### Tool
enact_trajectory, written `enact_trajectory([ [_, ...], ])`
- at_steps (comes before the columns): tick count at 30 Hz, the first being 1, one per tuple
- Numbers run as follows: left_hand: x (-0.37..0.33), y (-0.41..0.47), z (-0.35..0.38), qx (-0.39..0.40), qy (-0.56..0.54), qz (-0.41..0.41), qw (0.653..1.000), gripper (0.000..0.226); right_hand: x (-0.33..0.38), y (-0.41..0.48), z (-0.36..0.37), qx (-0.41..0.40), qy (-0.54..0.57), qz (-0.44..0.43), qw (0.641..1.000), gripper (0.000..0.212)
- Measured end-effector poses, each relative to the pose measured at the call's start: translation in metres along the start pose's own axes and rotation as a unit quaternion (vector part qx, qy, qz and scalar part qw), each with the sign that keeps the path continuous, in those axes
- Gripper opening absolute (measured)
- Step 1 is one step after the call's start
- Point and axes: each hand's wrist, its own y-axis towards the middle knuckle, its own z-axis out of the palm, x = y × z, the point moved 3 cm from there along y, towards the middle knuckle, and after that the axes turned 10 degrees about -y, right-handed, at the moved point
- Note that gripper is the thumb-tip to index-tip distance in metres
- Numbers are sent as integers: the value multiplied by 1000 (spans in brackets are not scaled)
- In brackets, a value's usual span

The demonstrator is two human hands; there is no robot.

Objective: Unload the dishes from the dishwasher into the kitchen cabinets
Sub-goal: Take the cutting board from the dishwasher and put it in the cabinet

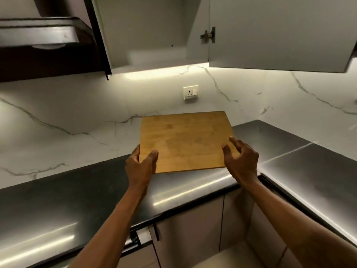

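From my feed, both forearms reach up and forward from the bottom edge, where the frame cuts them off below the elbow. My left hand [142, 165] grasps the wooden cutting board [183, 140] at its near left corner: the thumb [153, 154] lies on the top face and the fingers wrap round the left edge, their tips out of sight beneath. My right hand [241, 161] sits at the near right corner with its fingers spread and half curled, the thumb tip over the top face. The hand covers that corner, so I cannot tell whether it is gripping the board or only hovering against it.

The board is held flat-ish in the air above the dark countertop [77, 190], its far edge toward the marble backsplash [67, 105] just below a wall socket [190, 92], and under the open upper cabinet [150, 35].

Only the lower part of that cabinet's inside shows; the rest runs off the top. Its door [280, 31] swings out to the right on a metal hinge [208, 34]. A dark range hood [38, 39] at upper left is blurred. Below the counter, by the lower cabinets [189, 229], a dark fitting near my left forearm is too unclear to make out
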Motion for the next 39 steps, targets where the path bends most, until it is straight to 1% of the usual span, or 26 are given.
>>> enact_trajectory([
  [4, -19, 32, 19, -8, 78, 111, 991, 19, 5, 47, 22, -54, 45, -46, 996, 34],
  [6, -29, 54, 25, -16, 109, 148, 983, 27, 10, 73, 35, -88, 59, -73, 992, 29],
  [8, -36, 78, 30, -27, 113, 181, 977, 40, 18, 98, 46, -122, 70, -99, 985, 27],
  [11, -44, 108, 35, -45, 106, 242, 963, 45, 33, 129, 64, -172, 82, -131, 973, 26],
  [15, -53, 142, 39, -70, 107, 293, 948, 48, 51, 167, 86, -179, 95, -153, 967, 27],
  [17, -60, 160, 42, -77, 103, 307, 943, 47, 60, 185, 97, -184, 102, -163, 964, 26],
  [21, -74, 195, 48, -124, 107, 320, 933, 73, 75, 223, 121, -178, 130, -168, 961, 25],
  [23, -80, 210, 54, -135, 113, 328, 928, 75, 80, 242, 131, -171, 142, -168, 960, 27],
  [26, -91, 235, 65, -150, 111, 333, 924, 71, 90, 274, 149, -158, 153, -170, 961, 28],
  [29, -101, 261, 72, -186, 124, 322, 920, 63, 100, 306, 166, -131, 155, -156, 967, 28],
  [30, -105, 271, 74, -197, 128, 321, 917, 57, 104, 316, 171, -125, 161, -150, 968, 28],
  [33, -115, 297, 78, -201, 156, 326, 910, 25, 116, 339, 184, -109, 180, -141, 967, 29],
  [35, -116, 312, 81, -203, 168, 331, 906, 19, 121, 352, 193, -103, 186, -139, 967, 32],
  [36, -116, 318, 82, -207, 164, 333, 905, 17, 123, 358, 198, -102, 187, -136, 968, 33],
  [37, -115, 324, 83, -211, 160, 330, 906, 22, 124, 363, 201, -102, 186, -133, 968, 35],
  [39, -114, 340, 84, -213, 165, 318, 909, 42, 127, 373, 207, -103, 187, -123, 969, 41],
])
